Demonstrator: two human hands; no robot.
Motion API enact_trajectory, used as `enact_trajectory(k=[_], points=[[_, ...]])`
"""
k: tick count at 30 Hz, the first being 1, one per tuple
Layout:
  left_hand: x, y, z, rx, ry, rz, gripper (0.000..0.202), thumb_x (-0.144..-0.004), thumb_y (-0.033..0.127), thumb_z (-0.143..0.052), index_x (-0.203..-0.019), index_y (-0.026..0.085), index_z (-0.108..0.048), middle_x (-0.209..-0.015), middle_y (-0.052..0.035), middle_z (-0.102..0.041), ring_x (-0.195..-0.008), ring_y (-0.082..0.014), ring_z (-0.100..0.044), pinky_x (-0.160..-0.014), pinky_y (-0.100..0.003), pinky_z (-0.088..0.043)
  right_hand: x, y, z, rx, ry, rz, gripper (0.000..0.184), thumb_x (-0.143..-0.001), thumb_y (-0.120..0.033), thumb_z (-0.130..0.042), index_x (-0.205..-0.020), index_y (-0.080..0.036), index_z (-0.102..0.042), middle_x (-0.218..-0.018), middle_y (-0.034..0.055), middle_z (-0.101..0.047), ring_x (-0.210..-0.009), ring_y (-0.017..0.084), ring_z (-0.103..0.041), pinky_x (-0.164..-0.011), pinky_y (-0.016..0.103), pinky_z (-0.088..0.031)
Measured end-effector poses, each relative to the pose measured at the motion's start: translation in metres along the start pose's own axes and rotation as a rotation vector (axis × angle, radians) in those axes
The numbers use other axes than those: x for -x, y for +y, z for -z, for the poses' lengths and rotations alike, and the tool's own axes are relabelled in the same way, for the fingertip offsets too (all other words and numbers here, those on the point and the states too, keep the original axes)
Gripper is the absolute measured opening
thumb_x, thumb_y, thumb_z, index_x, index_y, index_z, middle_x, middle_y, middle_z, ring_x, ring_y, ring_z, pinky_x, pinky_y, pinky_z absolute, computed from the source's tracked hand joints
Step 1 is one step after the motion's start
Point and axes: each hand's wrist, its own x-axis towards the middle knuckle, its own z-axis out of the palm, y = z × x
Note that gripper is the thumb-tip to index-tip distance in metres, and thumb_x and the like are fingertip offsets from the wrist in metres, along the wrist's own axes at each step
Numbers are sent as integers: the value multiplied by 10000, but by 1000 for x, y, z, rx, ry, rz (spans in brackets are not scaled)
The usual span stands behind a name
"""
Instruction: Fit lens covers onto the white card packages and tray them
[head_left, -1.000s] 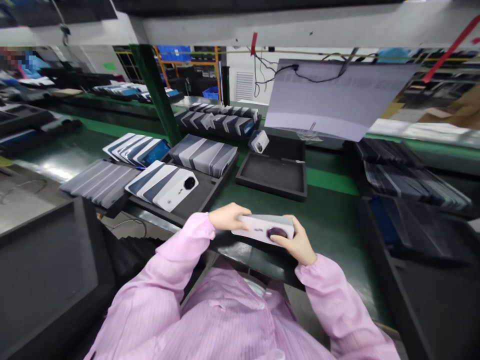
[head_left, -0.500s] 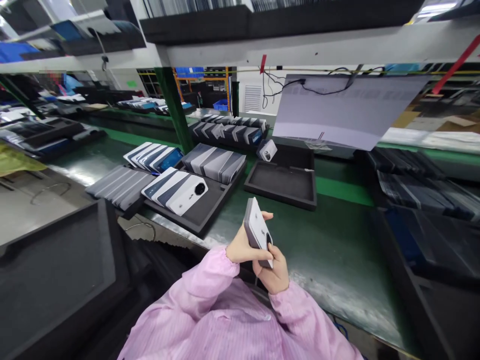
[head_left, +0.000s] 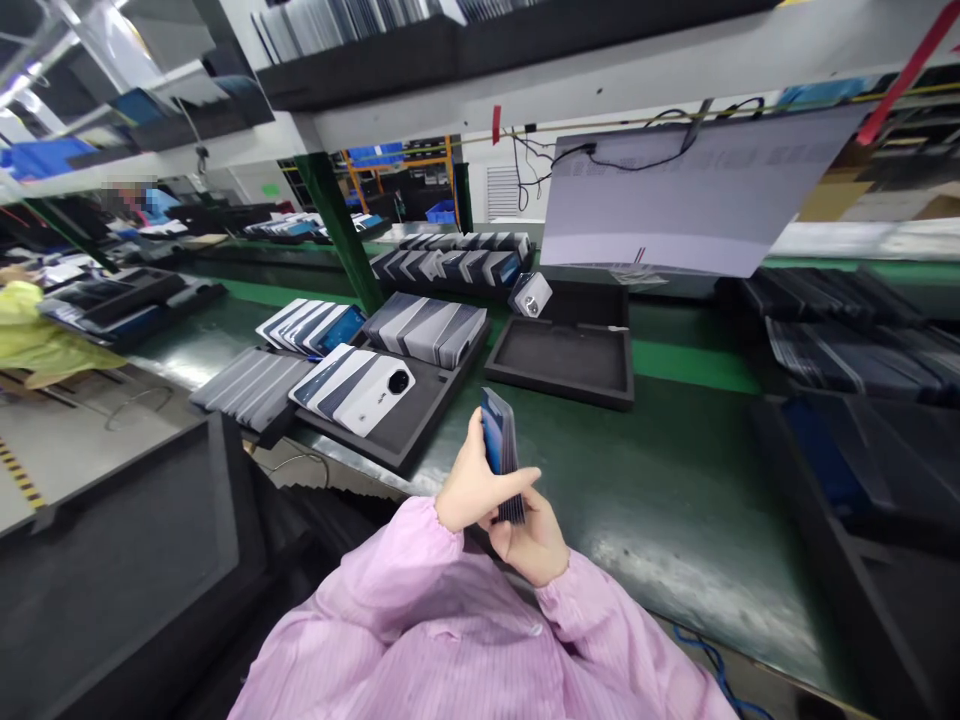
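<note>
Both my hands are together above the bench's front edge, around a stack of phone-shaped panels [head_left: 500, 440]. A blue screen-like face shows on its left side, and several thin layers show along its edge. My left hand [head_left: 472, 485] grips the stack from the left, thumb across its near side. Lower down, my right hand [head_left: 534, 540] holds its bottom end; some of its fingers are hidden. Left of the hands, white panels with a round black camera print [head_left: 375, 395] lie overlapped in a black foam tray [head_left: 405, 455], in front of grey panels [head_left: 427, 325].
Beyond my hands sits another black tray [head_left: 559, 360], with a white panel [head_left: 531, 295] leaning at its back left corner. Dark trays of panels [head_left: 847, 345] line the right. A large black tray [head_left: 127, 560] is at lower left. Overhead runs a shelf [head_left: 525, 85].
The stack has been turned in my hands: the white back with the camera print faced me before, and now the blue face and layered edge show. The view has shifted slightly.
</note>
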Motion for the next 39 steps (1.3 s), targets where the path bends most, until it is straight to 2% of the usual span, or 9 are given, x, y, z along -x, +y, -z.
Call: enact_trajectory(k=[3,7,9,15,19,22,28,33,39], points=[[3,13,12,-89,-161,-61,1192,-491,373,-855,-1459,187,-185,-1384,-169,-419,-1236,-348,-444,-1034,-461,-370,5,9,5,-77,-123,-44,211,-685,-272,-704,-770,-171,-539,-665,-5,-541,-620,83,-503,-329,49,-357],[-2,25,29,82,-619,-27,639,-651,386,-766,-1210,182,-531,-1033,-69,-660,-927,-231,-633,-838,-355,-514,14,31,10,-160,-242,-98,291,-727,-359,-626,-931,-191,-504,-822,-4,-531,-565,48,-418,-260,11,-229],[-5,25,29,119,-695,69,466,-677,391,-747,-1054,162,-598,-863,-29,-673,-750,-175,-636,-707,-303,-530,17,37,9,-214,-269,-138,358,-744,-391,-607,-1014,-184,-494,-850,-1,-532,-541,35,-411,-265,16,-248],[-29,37,25,-57,-409,-86,410,-756,461,-674,-1003,146,-586,-899,-43,-682,-780,-181,-641,-691,-283,-513,5,20,-12,-83,-179,-175,580,-825,-643,-455,-1134,-156,-513,-1011,71,-631,-517,47,-410,-378,130,-390],[-78,60,56,-730,-171,-287,402,-787,504,-618,-977,150,-605,-894,-70,-680,-853,-237,-638,-786,-341,-486,-6,11,-9,77,-106,-119,532,-891,-590,-390,-1129,-141,-548,-921,63,-680,-532,84,-483,-427,187,-386],[-114,64,93,-1233,-49,-221,452,-804,521,-580,-1062,150,-588,-981,-112,-674,-960,-292,-626,-841,-374,-463,-5,16,9,74,-34,-131,316,-891,-376,-480,-1081,-140,-570,-768,16,-675,-517,86,-516,-444,184,-372],[-126,17,141,-1549,-94,86,430,-829,478,-560,-1101,147,-590,-1078,-152,-669,-1026,-302,-622,-860,-366,-471,2,26,38,1,81,-132,169,-763,-203,-593,-918,-138,-580,-636,-22,-633,-458,67,-500,-440,171,-330],[-123,-27,144,-1594,-132,228,402,-859,457,-553,-1129,160,-581,-1091,-118,-658,-1003,-243,-627,-850,-382,-498,2,23,39,22,69,-139,185,-718,-211,-648,-870,-135,-576,-596,-36,-603,-439,61,-492,-426,166,-300],[-136,-46,141,-1600,-76,315,389,-885,406,-546,-1177,150,-542,-1108,-88,-612,-938,-198,-617,-805,-402,-522,2,22,41,81,76,-150,210,-710,-239,-673,-870,-144,-576,-601,-43,-590,-443,61,-491,-432,173,-277]])
